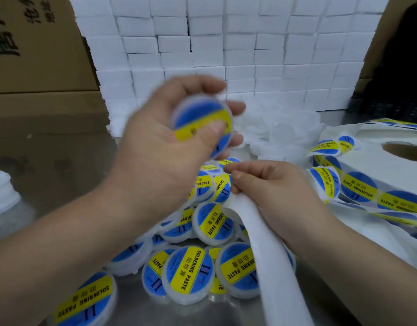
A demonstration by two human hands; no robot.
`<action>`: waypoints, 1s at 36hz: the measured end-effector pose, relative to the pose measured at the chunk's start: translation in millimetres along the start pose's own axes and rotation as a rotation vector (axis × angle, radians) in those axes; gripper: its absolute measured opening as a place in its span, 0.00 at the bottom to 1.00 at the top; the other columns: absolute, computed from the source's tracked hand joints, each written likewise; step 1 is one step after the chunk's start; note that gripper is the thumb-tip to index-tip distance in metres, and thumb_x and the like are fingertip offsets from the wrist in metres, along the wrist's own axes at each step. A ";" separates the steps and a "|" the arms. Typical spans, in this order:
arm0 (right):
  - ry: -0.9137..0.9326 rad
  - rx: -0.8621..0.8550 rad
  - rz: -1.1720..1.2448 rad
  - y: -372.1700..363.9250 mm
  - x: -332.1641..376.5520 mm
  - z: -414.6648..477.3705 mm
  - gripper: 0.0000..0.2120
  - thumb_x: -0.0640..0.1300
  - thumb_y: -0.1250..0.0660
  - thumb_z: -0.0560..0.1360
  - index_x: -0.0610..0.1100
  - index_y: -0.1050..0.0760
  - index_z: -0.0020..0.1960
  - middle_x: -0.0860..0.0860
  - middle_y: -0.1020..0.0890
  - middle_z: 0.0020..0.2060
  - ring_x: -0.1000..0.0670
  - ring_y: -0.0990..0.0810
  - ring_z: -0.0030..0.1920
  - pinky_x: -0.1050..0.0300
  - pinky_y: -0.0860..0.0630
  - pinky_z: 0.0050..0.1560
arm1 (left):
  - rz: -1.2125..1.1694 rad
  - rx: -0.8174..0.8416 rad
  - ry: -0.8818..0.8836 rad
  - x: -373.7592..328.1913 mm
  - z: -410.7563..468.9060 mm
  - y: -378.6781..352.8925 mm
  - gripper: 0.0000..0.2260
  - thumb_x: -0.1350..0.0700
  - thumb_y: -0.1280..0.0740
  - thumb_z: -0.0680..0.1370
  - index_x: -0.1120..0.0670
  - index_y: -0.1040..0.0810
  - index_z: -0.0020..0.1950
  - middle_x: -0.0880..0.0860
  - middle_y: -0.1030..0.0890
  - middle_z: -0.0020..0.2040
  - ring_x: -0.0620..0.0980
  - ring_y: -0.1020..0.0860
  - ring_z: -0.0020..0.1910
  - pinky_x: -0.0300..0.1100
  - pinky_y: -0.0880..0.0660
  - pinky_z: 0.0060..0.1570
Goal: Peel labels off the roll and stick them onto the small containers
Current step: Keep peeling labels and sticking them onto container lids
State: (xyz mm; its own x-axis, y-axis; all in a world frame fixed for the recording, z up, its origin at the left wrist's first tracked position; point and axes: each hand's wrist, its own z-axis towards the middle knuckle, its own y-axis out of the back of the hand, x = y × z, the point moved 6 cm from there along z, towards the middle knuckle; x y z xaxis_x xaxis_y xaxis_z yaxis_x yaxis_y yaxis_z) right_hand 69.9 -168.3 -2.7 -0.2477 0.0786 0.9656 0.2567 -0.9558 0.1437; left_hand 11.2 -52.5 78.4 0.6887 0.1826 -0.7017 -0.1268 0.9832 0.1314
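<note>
My left hand [165,142] is raised above the table and grips a small round white container [200,116] with a blue and yellow label on its lid; my thumb presses on the label. My right hand [271,184] is closed on the white backing strip [261,250], which trails down toward the front edge. The label roll [372,170] lies flat at the right, with blue and yellow labels along its loose strip. A pile of labelled containers [198,274] lies under and in front of both hands.
A heap of plain white containers [283,132] sits behind my hands. A wall of stacked white boxes [226,48] closes the back. Cardboard cartons [38,67] stand at the left. More white containers [2,194] sit at the left edge. The table [61,165] is bare metal.
</note>
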 end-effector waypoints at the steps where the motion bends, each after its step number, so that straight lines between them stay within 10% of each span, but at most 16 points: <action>1: -0.032 -0.018 -0.012 1.4 -3.4 1.6 0.11 0.43 0.35 0.75 0.55 0.19 0.38 0.59 0.19 0.28 0.62 0.25 0.29 0.63 0.27 0.38 | -0.011 -0.044 -0.029 -5.6 2.3 6.5 0.11 0.61 0.35 0.74 0.47 0.27 0.51 0.47 0.17 0.45 0.47 0.17 0.37 0.35 0.23 0.32; 6: 0.094 -0.040 0.052 2.9 12.0 -2.3 0.10 0.52 0.34 0.69 0.51 0.19 0.33 0.57 0.18 0.31 0.63 0.27 0.30 0.68 0.30 0.34 | 0.056 -0.091 0.137 1.7 8.2 19.7 0.20 0.39 0.31 0.66 0.47 0.24 0.53 0.49 0.18 0.33 0.45 0.22 0.23 0.32 0.29 0.22; 9: 0.141 0.014 0.077 1.8 17.5 -5.5 0.14 0.53 0.39 0.67 0.45 0.21 0.33 0.61 0.19 0.32 0.65 0.24 0.34 0.61 0.31 0.41 | 0.154 -0.119 0.167 15.1 1.0 10.8 0.03 0.48 0.31 0.73 0.43 0.24 0.41 0.43 0.20 0.33 0.43 0.25 0.19 0.32 0.32 0.19; 16: 0.222 0.009 -0.024 -7.2 17.6 -9.3 0.19 0.57 0.35 0.65 0.40 0.27 0.39 0.39 0.29 0.29 0.50 0.32 0.31 0.48 0.32 0.33 | 0.322 -0.042 0.202 35.8 -7.6 -1.7 0.06 0.48 0.37 0.74 0.44 0.23 0.38 0.36 0.23 0.31 0.33 0.27 0.26 0.24 0.35 0.26; 26: 0.211 0.019 -0.097 -8.2 12.5 -7.9 0.16 0.55 0.39 0.68 0.42 0.24 0.37 0.43 0.26 0.28 0.54 0.30 0.31 0.55 0.30 0.35 | 0.363 0.002 0.216 42.8 -0.8 4.4 0.10 0.46 0.41 0.73 0.46 0.22 0.39 0.45 0.22 0.33 0.41 0.26 0.33 0.36 0.29 0.35; 31: 0.143 -0.036 0.025 0.5 9.7 -5.1 0.13 0.57 0.42 0.67 0.54 0.20 0.38 0.63 0.17 0.35 0.66 0.21 0.42 0.64 0.28 0.50 | 0.530 -0.042 0.306 60.5 12.0 30.5 0.18 0.46 0.45 0.68 0.60 0.25 0.40 0.63 0.26 0.38 0.53 0.32 0.35 0.45 0.32 0.37; 36: 0.161 -0.081 0.089 5.1 12.1 -6.1 0.13 0.54 0.43 0.67 0.59 0.20 0.41 0.60 0.16 0.39 0.61 0.21 0.47 0.59 0.30 0.52 | 0.690 0.046 0.468 91.1 12.1 42.0 0.09 0.51 0.43 0.73 0.51 0.24 0.42 0.52 0.23 0.40 0.45 0.29 0.34 0.42 0.33 0.35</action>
State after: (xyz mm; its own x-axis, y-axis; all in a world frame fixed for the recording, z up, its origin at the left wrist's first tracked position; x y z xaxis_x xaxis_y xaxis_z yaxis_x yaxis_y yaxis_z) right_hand 62.5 -174.0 8.5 -0.3757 -0.0471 0.9255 0.2096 -0.9772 0.0353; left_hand 77.3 5.4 28.5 0.0979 0.7358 -0.6701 -0.3750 0.6510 0.6600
